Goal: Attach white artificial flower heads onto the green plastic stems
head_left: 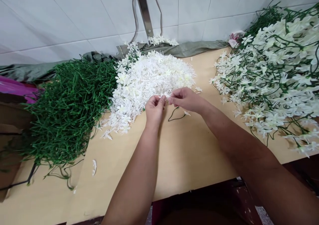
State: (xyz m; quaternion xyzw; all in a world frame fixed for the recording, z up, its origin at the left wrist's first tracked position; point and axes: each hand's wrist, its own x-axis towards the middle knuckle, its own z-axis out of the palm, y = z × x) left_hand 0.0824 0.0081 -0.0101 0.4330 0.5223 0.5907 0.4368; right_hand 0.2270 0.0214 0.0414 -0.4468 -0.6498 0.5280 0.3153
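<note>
Both my hands meet over the front edge of a heap of loose white artificial flower pieces (159,72). A small white artificial flower (166,94) shows between their fingertips. My left hand (153,109) pinches it from the left, thumb against fingers. From the right, my right hand (185,98) has thumb and fingertips closed on it as well. The fingers partly cover the flower, so its exact shape is hidden. Below my right hand a thin dark green stem (173,119) loops over the table; whether it joins the held flower I cannot tell.
Green artificial stems (79,102) are heaped at the left. White flowers on green stems (279,72) form a large pile at the right. Grey-green cloth (199,48) lies along the tiled wall, where a metal bar (144,10) stands. A white scrap (94,167) lies on the wooden table (119,171).
</note>
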